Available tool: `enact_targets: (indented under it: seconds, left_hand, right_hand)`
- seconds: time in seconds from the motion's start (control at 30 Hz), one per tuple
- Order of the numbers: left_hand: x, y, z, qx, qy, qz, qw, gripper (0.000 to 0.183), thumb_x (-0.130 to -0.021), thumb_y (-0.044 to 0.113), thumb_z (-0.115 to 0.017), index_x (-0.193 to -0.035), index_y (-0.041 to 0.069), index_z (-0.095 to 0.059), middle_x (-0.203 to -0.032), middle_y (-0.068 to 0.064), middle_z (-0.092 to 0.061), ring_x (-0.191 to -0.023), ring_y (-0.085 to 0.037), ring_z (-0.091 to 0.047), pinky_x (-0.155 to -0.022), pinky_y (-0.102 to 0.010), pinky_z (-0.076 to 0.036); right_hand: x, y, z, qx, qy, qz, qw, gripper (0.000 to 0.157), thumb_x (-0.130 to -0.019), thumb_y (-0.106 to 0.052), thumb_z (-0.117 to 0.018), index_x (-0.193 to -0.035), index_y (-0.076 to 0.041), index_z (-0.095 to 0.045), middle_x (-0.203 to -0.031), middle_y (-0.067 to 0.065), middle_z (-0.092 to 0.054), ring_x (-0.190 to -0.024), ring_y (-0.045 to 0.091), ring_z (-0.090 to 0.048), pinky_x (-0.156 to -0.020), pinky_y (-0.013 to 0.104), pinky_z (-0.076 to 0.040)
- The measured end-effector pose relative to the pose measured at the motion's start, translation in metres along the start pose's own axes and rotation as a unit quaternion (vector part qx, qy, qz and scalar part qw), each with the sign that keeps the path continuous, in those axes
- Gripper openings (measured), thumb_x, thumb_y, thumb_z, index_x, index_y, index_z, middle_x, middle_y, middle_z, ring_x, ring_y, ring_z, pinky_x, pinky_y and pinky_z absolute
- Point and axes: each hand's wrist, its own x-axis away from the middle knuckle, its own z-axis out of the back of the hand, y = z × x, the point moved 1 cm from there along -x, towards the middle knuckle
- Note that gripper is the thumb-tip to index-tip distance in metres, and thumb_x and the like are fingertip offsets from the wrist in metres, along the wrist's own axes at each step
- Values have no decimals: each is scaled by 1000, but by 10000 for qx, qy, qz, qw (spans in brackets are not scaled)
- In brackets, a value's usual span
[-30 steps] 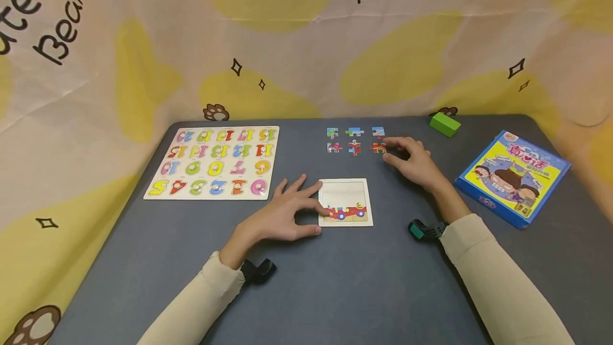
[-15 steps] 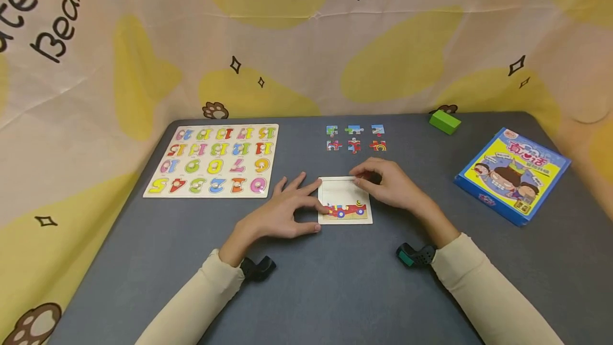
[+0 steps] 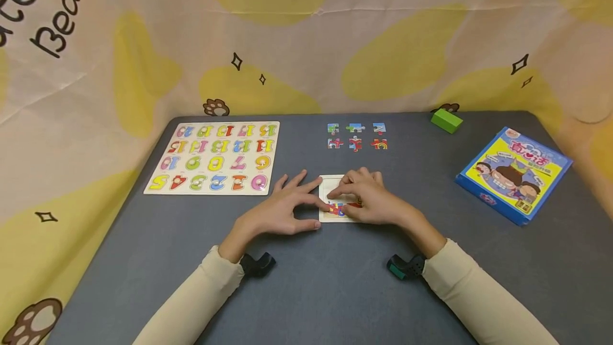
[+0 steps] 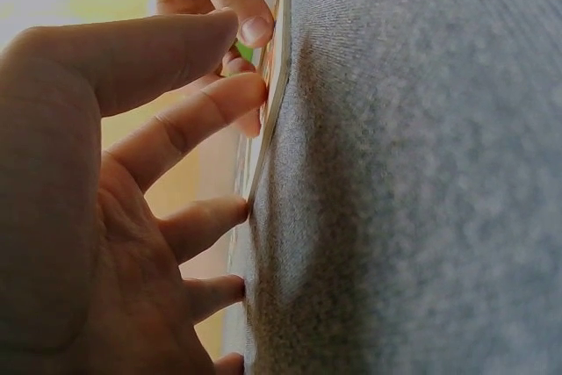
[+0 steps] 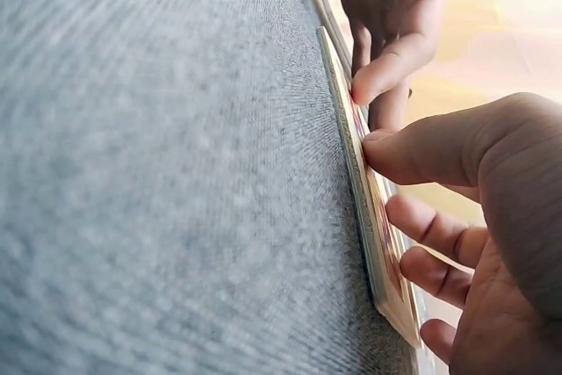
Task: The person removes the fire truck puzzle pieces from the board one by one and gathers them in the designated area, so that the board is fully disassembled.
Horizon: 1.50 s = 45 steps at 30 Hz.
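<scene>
A small white-framed puzzle tray lies flat on the table, with red car picture pieces along its near side. My left hand spreads its fingers at the tray's left side. Its index fingertip touches the left end of the car pieces, and another fingertip rests at the frame's edge. My right hand is over the tray from the right and covers much of it. In the right wrist view its thumb presses on the picture pieces, and its bent fingers touch down farther along the tray.
Several loose jigsaw pieces lie in two rows beyond the tray. A number board lies at the left. On the right are a blue and yellow box and a green block near the table's far edge.
My right hand has come from beside the loose pieces toward me and left, over the tray, where it now touches the car pieces. The left hand has stayed in place.
</scene>
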Motion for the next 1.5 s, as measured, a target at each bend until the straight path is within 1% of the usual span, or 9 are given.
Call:
enact_targets:
  seconds: [0.13, 0.27, 0.4, 0.6, 0.77, 0.97, 1.13, 1.3, 1.5]
  left_hand:
    - [-1, -1, 1, -29, 10, 46, 10000, 36, -91, 51, -70, -125, 43, -67, -168, 3, -30, -161, -33, -7, -121, -69, 3]
    - [-1, -3, 3, -59, 143, 8, 9999, 33, -91, 48, -72, -122, 36, -65, -165, 2, -36, -160, -30, -13, -122, -67, -2]
    - [-1, -5, 4, -134, 253, -120, 9995, 29, -93, 43, -72, -117, 30, -65, -164, 0, -40, -159, -31, -18, -121, -67, -7]
    - [-3, -7, 4, -293, 367, -180, 9987, 22, -94, 40, -72, -114, 31, -66, -162, 1, -42, -158, -32, -22, -120, -66, -11]
    - [-4, -6, 3, -367, 502, -185, 9979, 16, -94, 37, -73, -108, 31, -68, -161, 1, -45, -157, -32, -25, -119, -66, -13]
    - [-5, -5, 2, -334, 515, -135, 9980, 17, -92, 38, -76, -106, 30, -69, -160, 2, -45, -157, -33, -25, -118, -69, -12]
    - [-7, -3, 0, -331, 504, -79, 9982, 19, -90, 39, -78, -105, 30, -69, -160, 2, -45, -157, -33, -25, -118, -71, -11]
    - [-7, -3, -1, -348, 528, -44, 9980, 20, -89, 40, -79, -103, 30, -68, -160, 2, -45, -157, -34, -25, -118, -71, -11]
    - [-6, -3, -1, -284, 529, -17, 9982, 21, -88, 40, -80, -103, 31, -68, -160, 2, -45, -157, -34, -25, -118, -70, -9]
  right_hand:
    - [-1, 0, 0, -131, -5, 58, 9999, 35, -87, -11, -68, -118, -24, -77, -100, -4, -58, -92, 15, -37, -81, 42, -19]
    - [-2, 0, -1, -170, 15, 71, 9998, 35, -86, -11, -67, -116, -23, -78, -98, -3, -57, -92, 15, -37, -81, 42, -19]
    - [-2, -1, -2, -194, 48, 62, 9998, 32, -86, -12, -68, -115, -23, -78, -99, -3, -58, -92, 16, -37, -81, 42, -18]
    - [-3, -1, -2, -292, 97, -41, 9995, 30, -86, -13, -71, -113, -23, -78, -104, 0, -59, -93, 18, -38, -82, 42, -17]
    - [-3, -1, -2, -419, 136, -103, 9990, 30, -85, -12, -72, -113, -22, -78, -106, 0, -61, -96, 19, -39, -82, 43, -17]
    - [-2, 0, -4, -533, 181, -133, 9983, 31, -85, -9, -71, -112, -22, -78, -109, 1, -62, -100, 19, -40, -85, 46, -18]
    - [-2, 2, -4, -678, 185, -161, 9974, 31, -85, -8, -72, -112, -22, -78, -110, 1, -63, -98, 19, -40, -87, 47, -17]
    - [-1, 2, -4, -683, 214, -165, 9973, 31, -84, -8, -73, -111, -23, -78, -110, 0, -63, -96, 19, -39, -86, 47, -17]
    - [-2, 2, -4, -721, 153, -175, 9971, 30, -85, -9, -73, -111, -22, -77, -108, -1, -65, -96, 19, -39, -86, 45, -16]
